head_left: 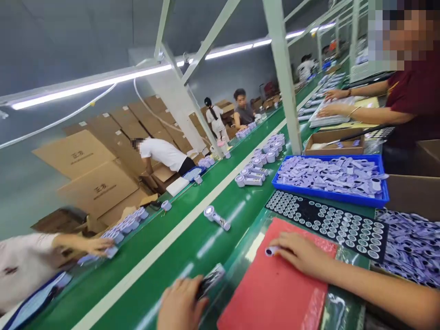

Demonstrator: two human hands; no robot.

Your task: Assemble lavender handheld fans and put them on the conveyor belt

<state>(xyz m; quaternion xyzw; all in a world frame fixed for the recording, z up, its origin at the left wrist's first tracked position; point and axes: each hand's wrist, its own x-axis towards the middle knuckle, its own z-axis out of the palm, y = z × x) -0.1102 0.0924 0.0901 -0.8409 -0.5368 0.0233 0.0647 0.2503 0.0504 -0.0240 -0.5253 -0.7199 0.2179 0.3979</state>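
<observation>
My right hand [299,253] lies on a red mat [275,293] and pinches a small purple-and-white piece [271,250] at its fingertips. My left hand [180,305], at the bottom edge, grips a dark flat part [212,277] over the green conveyor belt [178,238]. Just beyond the mat lies a black tray of small round discs [330,224]. A purple handheld device [216,217] lies alone on the belt ahead.
A blue bin of purple parts [332,176] stands behind the black tray, with more purple parts [412,245] at right. A co-worker in dark red works at right; another person's hand [99,246] reaches from the left. Cardboard boxes [96,183] stack beyond the belt.
</observation>
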